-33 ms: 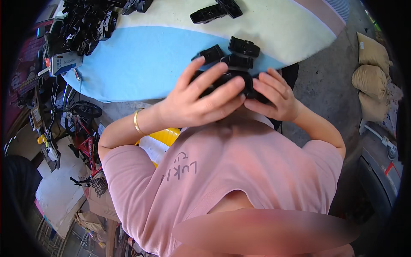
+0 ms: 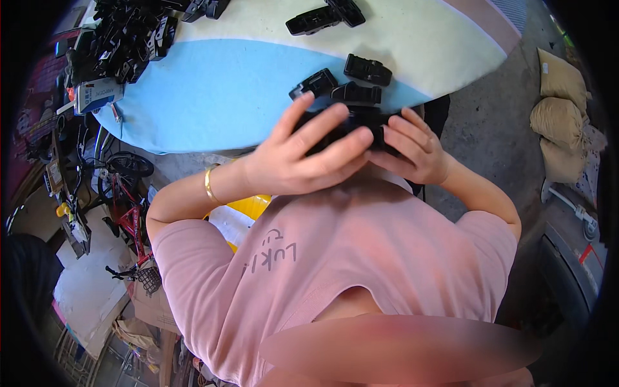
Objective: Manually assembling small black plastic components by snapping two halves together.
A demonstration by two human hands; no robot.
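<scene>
At the near edge of the table, my left hand [image 2: 316, 145] and my right hand [image 2: 416, 145] are both closed on a black plastic part [image 2: 371, 119]. My fingers cover most of it, so its kind and full shape are hidden. My left fingers lie spread across its left side, while the right fingers curl round its right end. Just beyond it on the cloth lie a black plastic piece [image 2: 319, 82], a second black piece [image 2: 358, 93] and a third black piece [image 2: 368, 69], all blocky and similar in look.
A table with a blue and cream cloth [image 2: 206, 90] spreads ahead. Heaped black parts [image 2: 122, 39] sit at its far left beside a blue-white box [image 2: 98, 95]. Two joined or touching black pieces [image 2: 314, 21] lie farther back. A red bicycle [image 2: 132, 222] and stacked tan sacks [image 2: 558, 122] flank me.
The black part in my hands has tilted or turned slightly, showing a different side. My left hand has shifted a little, and the right fingers have moved slightly on the part's end.
</scene>
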